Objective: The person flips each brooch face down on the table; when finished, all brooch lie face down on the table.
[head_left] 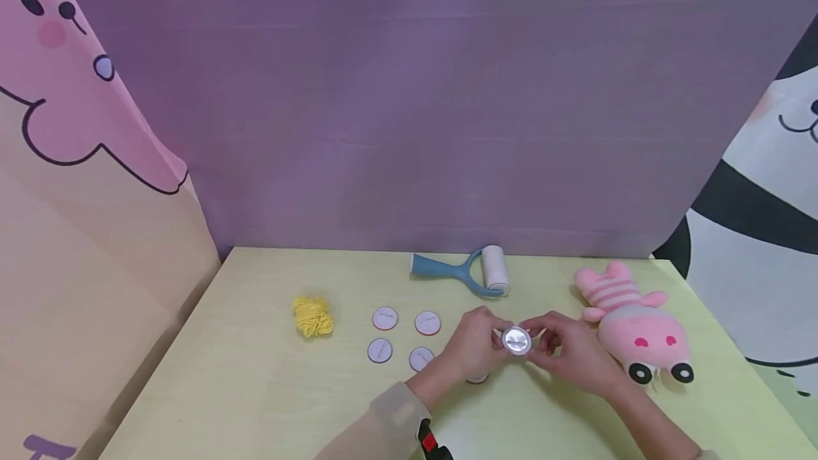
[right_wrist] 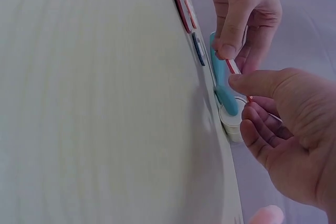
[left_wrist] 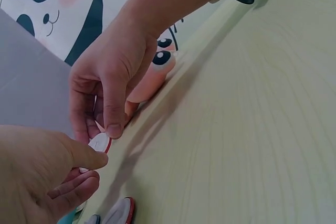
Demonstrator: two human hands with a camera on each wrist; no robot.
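Over the right half of the table, both hands pinch one round pin badge (head_left: 516,341) by opposite edges. My left hand (head_left: 476,339) has it from the left, my right hand (head_left: 571,353) from the right. In the head view its shiny pale back, with a bar across the middle, faces up. The left wrist view shows the held badge (left_wrist: 100,142) with a red rim, between thumbs and fingertips. From the right wrist view, the badge (right_wrist: 232,66) appears edge-on above the table. Other round badges (head_left: 385,318) lie to the left, one partly hidden under the left forearm.
Yellow yarn (head_left: 313,316) lies on the left part of the pale table (head_left: 255,389). A blue-handled lint roller (head_left: 441,268) is near the back edge. At the right rests a pink plush toy (head_left: 642,325). A purple cloth (head_left: 434,105) hangs behind.
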